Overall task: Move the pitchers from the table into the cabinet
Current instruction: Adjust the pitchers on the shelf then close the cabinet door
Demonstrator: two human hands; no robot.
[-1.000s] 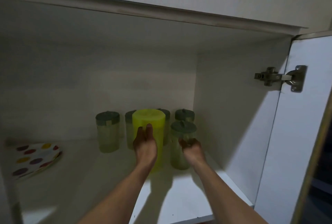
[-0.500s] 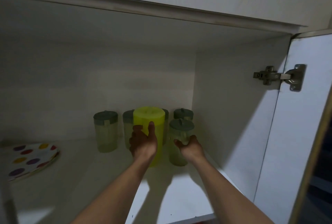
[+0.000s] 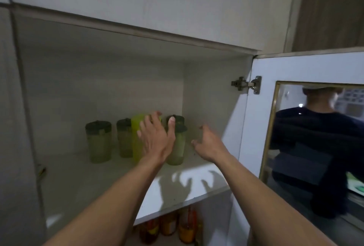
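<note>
Both hands are empty, fingers spread: the left hand (image 3: 155,139) before the yellow-green pitcher (image 3: 137,137), the right hand (image 3: 206,143) beside the lidded pitcher (image 3: 176,147). All stand crowded on the cabinet shelf (image 3: 98,176); a careless knuckle could topple one.

My left hand (image 3: 155,139) covers most of the yellow pitcher (image 3: 137,137) and part of the green-lidded one (image 3: 176,147) beside it. Another lid (image 3: 178,118) peeks out behind. The bottles (image 3: 169,226) below are blurred, half hidden by the shelf (image 3: 98,182).
</note>
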